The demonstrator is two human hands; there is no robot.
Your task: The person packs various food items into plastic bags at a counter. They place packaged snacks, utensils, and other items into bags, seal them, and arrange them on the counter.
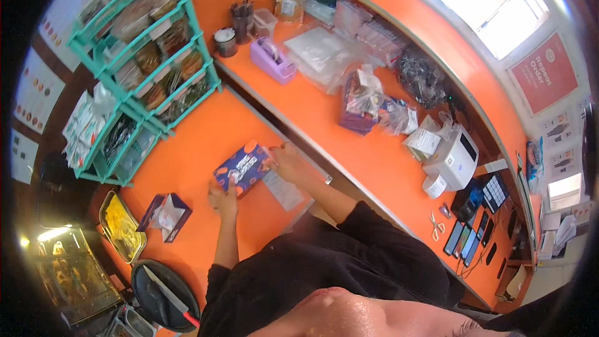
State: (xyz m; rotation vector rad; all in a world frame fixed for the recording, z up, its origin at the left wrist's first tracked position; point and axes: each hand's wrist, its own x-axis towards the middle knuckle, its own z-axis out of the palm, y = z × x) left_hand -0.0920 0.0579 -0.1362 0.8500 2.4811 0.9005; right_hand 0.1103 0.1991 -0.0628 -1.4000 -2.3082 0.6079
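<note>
Here, a flat dark-blue printed box [242,166] lies on the orange desk [187,156], beside a white paper slip [282,190]. The left hand [223,200] presses on the box's near edge, fingers seemingly together; the right hand [288,159] touches its far corner, though whether it pinches cannot be told. Judged handling: keep the box flat under both hands, squared to the slip, clear of the smaller open box [166,215] and teal rack [146,56].

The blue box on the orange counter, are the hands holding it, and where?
Both hands touch the blue box: left hand at its near edge, right hand at its right corner. It lies on the counter, not lifted.
</note>
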